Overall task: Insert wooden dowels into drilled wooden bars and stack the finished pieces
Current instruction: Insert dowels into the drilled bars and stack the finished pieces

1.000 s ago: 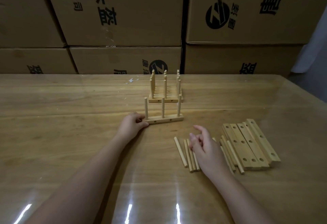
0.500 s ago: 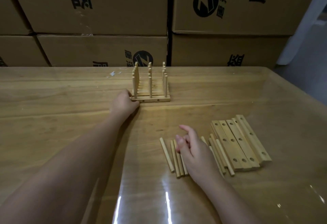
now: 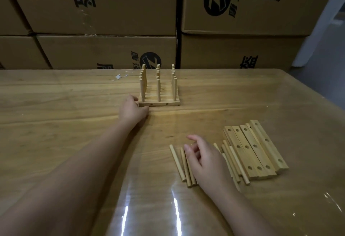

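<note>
Two hands are over the table. Finished pieces, bars with sticks standing up, sit side by side at twelve o'clock. The left hand pinches the left end of the front piece. At five o'clock the right hand rests loose over the sticks, holding nothing. Bars with holes lie flat at four o'clock, touching the sticks. Big boxes stand behind.

A bare left forearm from seven o'clock and a bare right forearm from five o'clock end in a bare left grip and right grip.
</note>
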The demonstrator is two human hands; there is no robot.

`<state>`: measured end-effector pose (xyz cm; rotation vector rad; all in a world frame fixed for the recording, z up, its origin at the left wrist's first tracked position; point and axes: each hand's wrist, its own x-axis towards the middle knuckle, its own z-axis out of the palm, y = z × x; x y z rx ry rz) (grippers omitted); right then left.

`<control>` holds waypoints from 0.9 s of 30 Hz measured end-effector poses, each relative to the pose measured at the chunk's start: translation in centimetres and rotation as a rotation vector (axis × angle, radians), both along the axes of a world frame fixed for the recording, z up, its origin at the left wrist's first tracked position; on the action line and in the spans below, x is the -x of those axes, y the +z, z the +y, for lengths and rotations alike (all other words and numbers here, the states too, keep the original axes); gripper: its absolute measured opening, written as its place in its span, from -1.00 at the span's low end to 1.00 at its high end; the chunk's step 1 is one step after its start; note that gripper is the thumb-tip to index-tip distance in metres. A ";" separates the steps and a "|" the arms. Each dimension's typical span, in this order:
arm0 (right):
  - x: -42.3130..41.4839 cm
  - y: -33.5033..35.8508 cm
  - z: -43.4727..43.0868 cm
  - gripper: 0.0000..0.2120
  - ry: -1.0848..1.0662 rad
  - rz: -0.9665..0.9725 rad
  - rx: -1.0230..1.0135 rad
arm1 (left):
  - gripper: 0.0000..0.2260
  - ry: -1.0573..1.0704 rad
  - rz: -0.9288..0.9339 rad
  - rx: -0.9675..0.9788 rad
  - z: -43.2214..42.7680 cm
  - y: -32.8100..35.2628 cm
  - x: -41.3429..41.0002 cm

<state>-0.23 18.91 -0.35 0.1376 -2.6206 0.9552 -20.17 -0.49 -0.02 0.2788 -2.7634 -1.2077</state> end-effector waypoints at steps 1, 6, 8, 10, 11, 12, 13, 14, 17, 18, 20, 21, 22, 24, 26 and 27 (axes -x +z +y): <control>0.0 0.2 -0.1 -0.70 -0.033 0.038 -0.037 | -0.57 0.022 0.006 -0.123 -0.1 0.2 -0.9; -0.3 0.8 -0.7 -0.82 -0.247 0.181 -0.186 | -0.82 0.038 0.043 -0.414 -0.2 1.0 -6.6; -0.5 1.0 -0.7 -0.82 -0.312 0.207 -0.169 | -0.94 -0.017 -0.007 -0.460 -0.1 1.3 -9.0; -0.5 1.0 -0.7 -0.82 -0.331 0.201 -0.138 | -0.94 -0.106 -0.068 -0.457 0.0 1.8 -11.1; -0.5 1.0 -0.7 -0.81 -0.320 0.188 -0.125 | -0.92 -0.157 -0.102 -0.450 0.2 1.9 -12.0; -0.6 0.9 -0.8 -0.81 -0.303 0.175 -0.116 | -0.92 -0.204 -0.129 -0.437 0.5 2.0 -12.8; -0.7 0.9 -0.8 -0.81 -0.292 0.167 -0.116 | -0.92 -0.245 -0.141 -0.412 0.8 2.0 -13.6; -0.8 0.9 -0.7 -0.81 -0.298 0.172 -0.128 | -0.91 -0.281 -0.137 -0.367 1.1 1.9 -14.3; -0.8 1.3 0.4 -0.76 -0.432 0.177 -0.235 | -0.91 -0.352 -0.037 -0.052 1.7 0.9 -15.8; -0.7 1.3 1.1 -0.72 -0.485 0.127 -0.279 | -0.86 -0.344 0.003 0.054 1.6 0.4 -16.2; -0.4 1.2 2.4 -0.65 -0.554 -0.032 -0.363 | -0.78 -0.298 0.070 0.176 1.2 -0.4 -17.0; -0.3 1.0 2.9 -0.62 -0.577 -0.098 -0.397 | -0.77 -0.284 0.093 0.204 1.1 -0.8 -17.3; -0.3 0.9 3.3 -0.61 -0.598 -0.136 -0.421 | -0.76 -0.281 0.107 0.219 0.9 -1.1 -17.5; -0.2 0.9 3.8 -0.63 -0.639 -0.156 -0.442 | -0.76 -0.286 0.135 0.223 0.7 -1.6 -17.7; -0.2 1.0 4.2 -0.65 -0.691 -0.153 -0.459 | -0.76 -0.272 0.168 0.194 0.6 -1.7 -17.8; -0.2 1.0 4.4 -0.65 -0.715 -0.166 -0.477 | -0.76 -0.260 0.183 0.167 0.5 -1.7 -17.8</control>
